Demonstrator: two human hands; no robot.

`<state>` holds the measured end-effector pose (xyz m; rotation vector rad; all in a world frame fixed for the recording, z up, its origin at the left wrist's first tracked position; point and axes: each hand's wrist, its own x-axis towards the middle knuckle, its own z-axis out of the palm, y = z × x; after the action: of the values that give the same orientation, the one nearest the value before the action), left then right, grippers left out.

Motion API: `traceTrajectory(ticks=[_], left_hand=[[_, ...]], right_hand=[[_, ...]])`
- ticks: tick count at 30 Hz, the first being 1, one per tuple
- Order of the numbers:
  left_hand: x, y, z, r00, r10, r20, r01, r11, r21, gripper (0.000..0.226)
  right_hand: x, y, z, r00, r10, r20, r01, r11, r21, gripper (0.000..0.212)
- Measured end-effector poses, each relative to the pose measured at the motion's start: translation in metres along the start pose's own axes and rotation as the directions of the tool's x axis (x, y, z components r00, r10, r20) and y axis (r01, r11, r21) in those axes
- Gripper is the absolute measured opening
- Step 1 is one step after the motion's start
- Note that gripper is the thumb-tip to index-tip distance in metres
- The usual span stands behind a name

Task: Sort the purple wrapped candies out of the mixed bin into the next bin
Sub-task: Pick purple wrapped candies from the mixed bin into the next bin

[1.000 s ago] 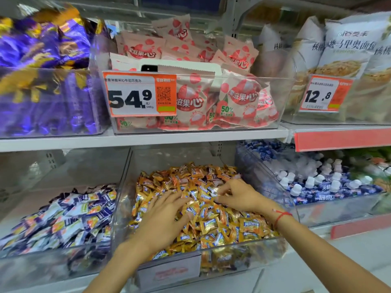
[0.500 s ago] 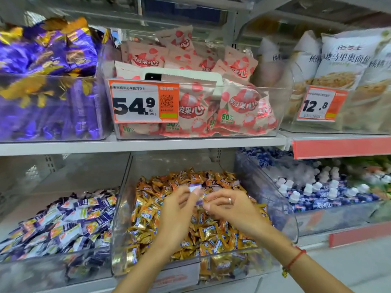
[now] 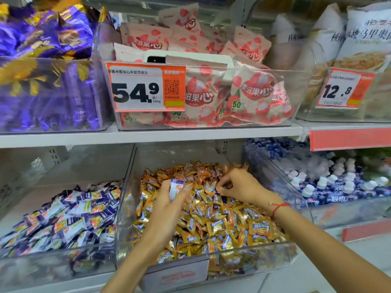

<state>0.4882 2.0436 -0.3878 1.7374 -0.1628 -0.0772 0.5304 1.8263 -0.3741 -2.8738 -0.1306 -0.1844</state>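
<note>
A small purple-and-white wrapped candy (image 3: 176, 188) with an orange patch on its face stands upright in the left hand (image 3: 169, 205), pinched between the thumb on its left edge and the curled fingers on its right. The hand holds it just above the heap of gold-orange wrapped candies (image 3: 222, 218) that fills the clear plastic mixed bin (image 3: 124, 208); the writing on these wrappers is too small to read. To the right of that hand, and a little further back on the same heap, the right hand (image 3: 243, 187) has its fingers bent down into the pile, tips nipping a gold wrapper; a thin red string bracelet (image 3: 278, 207) circles its wrist. Left of the left hand, past the bin wall, lies the neighbouring clear bin (image 3: 63, 263) with a low spread of purple-and-white wrapped candies (image 3: 69, 216).

Right of the right hand, another clear bin holds blue wrapped sweets with white caps (image 3: 330, 185). On the shelf above the hands, an orange price tag (image 3: 146, 88) reads "54.9", with "500g" and a QR code, fronting pink strawberry-printed packets (image 3: 251, 92) marked "果滋果心" and "50%". Further right an orange tag reads "12.8" (image 3: 342, 89); far left sit shiny purple-and-gold packets (image 3: 46, 60).
</note>
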Motion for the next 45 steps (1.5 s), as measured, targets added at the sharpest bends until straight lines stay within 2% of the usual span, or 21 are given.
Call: traceTrajectory(ticks=[3,6,9,11,13,16,18,20,22,24,26,28,29,31,35,38,40,42,43,45], left_hand=[[-0.002,0.004,0.005,0.998,0.041,0.043,-0.038,0.998,-0.059,0.015],[-0.005,0.004,0.008,0.997,0.031,0.073,-0.022,0.993,-0.119,0.012],[-0.007,0.002,0.005,0.999,-0.002,0.048,0.007,0.996,-0.092,0.016],[-0.008,0.005,0.004,0.999,-0.023,0.044,0.027,0.996,-0.087,0.032],[-0.010,0.007,0.005,0.998,-0.022,0.056,0.026,0.997,-0.066,0.052],[-0.007,0.004,0.006,1.000,-0.019,-0.003,0.019,0.999,-0.034,0.053],[-0.007,0.002,0.004,0.997,-0.012,-0.075,0.008,0.999,-0.043,0.046],[-0.007,0.005,0.004,0.994,0.001,-0.105,-0.008,0.998,-0.064,0.043],[-0.006,0.006,0.005,0.995,0.029,-0.096,-0.040,0.992,-0.117,0.037],[-0.006,0.008,0.005,0.992,0.059,-0.109,-0.073,0.989,-0.130,0.035],[-0.007,0.007,0.004,0.985,0.097,-0.144,-0.117,0.983,-0.139,0.037],[-0.009,0.007,0.003,0.976,0.132,-0.173,-0.158,0.977,-0.144,0.022],[-0.009,0.008,0.003,0.974,0.134,-0.184,-0.162,0.976,-0.147,0.016],[-0.007,0.008,0.004,0.971,0.123,-0.205,-0.155,0.976,-0.152,0.018],[-0.003,0.007,0.005,0.968,0.125,-0.216,-0.165,0.970,-0.176,0.019],[-0.002,0.007,0.005,0.971,0.101,-0.219,-0.157,0.954,-0.257,0.019],[-0.005,0.009,0.003,0.968,0.099,-0.230,-0.160,0.952,-0.261,0.015],[-0.006,0.010,0.002,0.963,0.118,-0.241,-0.177,0.954,-0.243,0.015],[-0.006,0.010,0.001,0.964,0.114,-0.239,-0.172,0.955,-0.242,0.016],[-0.006,0.011,0.000,0.970,0.090,-0.224,-0.146,0.957,-0.251,0.016]], right_hand=[[-0.030,-0.005,-0.012,0.998,0.067,-0.013,-0.059,0.940,0.336,0.020],[-0.052,-0.022,-0.014,0.996,0.089,0.008,-0.079,0.837,0.541,0.017],[-0.061,-0.048,-0.013,0.994,0.074,0.075,-0.105,0.624,0.774,0.014],[-0.062,-0.065,-0.009,0.995,0.067,0.073,-0.098,0.506,0.857,0.014],[-0.060,-0.080,-0.004,0.995,0.083,0.050,-0.083,0.457,0.886,0.014],[-0.061,-0.088,-0.002,0.996,0.021,0.085,-0.086,0.415,0.906,0.021],[-0.062,-0.084,-0.008,0.993,-0.038,0.116,-0.087,0.440,0.894,0.025],[-0.053,-0.070,-0.014,0.998,0.029,0.060,-0.066,0.546,0.835,0.026],[-0.028,-0.043,-0.014,0.979,0.190,-0.073,-0.098,0.755,0.649,0.026],[0.004,-0.014,-0.006,0.944,0.306,-0.122,-0.239,0.890,0.388,0.029],[0.027,0.001,0.011,0.921,0.389,0.023,-0.388,0.909,0.151,0.044],[0.039,-0.003,0.028,0.876,0.454,0.163,-0.467,0.883,0.051,0.057],[0.042,-0.013,0.034,0.877,0.445,0.181,-0.462,0.885,0.060,0.057],[0.037,-0.037,0.035,0.916,0.354,0.190,-0.377,0.921,0.098,0.054],[0.004,-0.068,0.025,0.956,0.055,0.287,-0.077,0.995,0.065,0.048],[-0.030,-0.075,0.017,0.888,-0.217,0.404,0.176,0.975,0.136,0.046],[-0.052,-0.071,0.009,0.838,-0.336,0.430,0.272,0.940,0.205,0.045],[-0.065,-0.061,-0.004,0.800,-0.432,0.416,0.309,0.891,0.332,0.040],[-0.066,-0.057,-0.013,0.804,-0.449,0.390,0.279,0.863,0.421,0.036],[-0.053,-0.044,-0.025,0.911,-0.337,0.238,0.170,0.832,0.528,0.027]])
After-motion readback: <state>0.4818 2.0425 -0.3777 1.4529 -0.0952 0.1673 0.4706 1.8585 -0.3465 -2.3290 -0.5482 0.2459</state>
